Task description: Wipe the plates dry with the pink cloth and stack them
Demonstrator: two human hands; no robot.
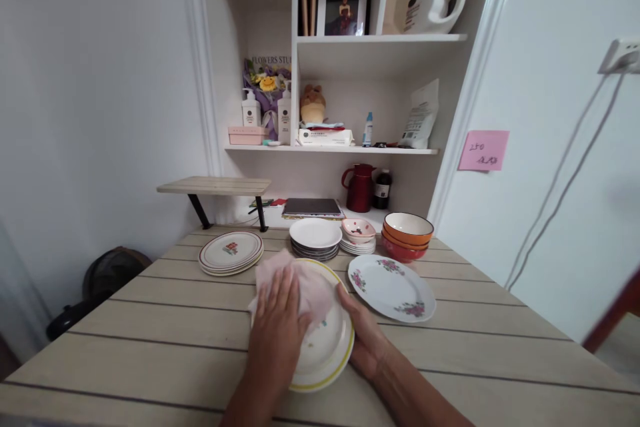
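A white plate with a yellow rim (320,384) is in front of me, with small coloured marks near its middle. My left hand (277,310) lies flat on a pale pink cloth (315,290), pressing it onto the plate's upper left part. The cloth spreads past the plate's left edge. My right hand (367,337) grips the plate's right edge, with the thumb on the rim and the fingers underneath. Just right of it lies an oval white platter with pink flowers (387,290). Whether the yellow-rimmed plate rests on the table is hidden.
On the slatted table (165,347) stand stacked oval plates (230,252), stacked round plates (315,233), small dishes (357,230) and orange and red bowls (407,237). Behind are a small raised shelf (215,185), a laptop (311,207) and a red jug (359,188).
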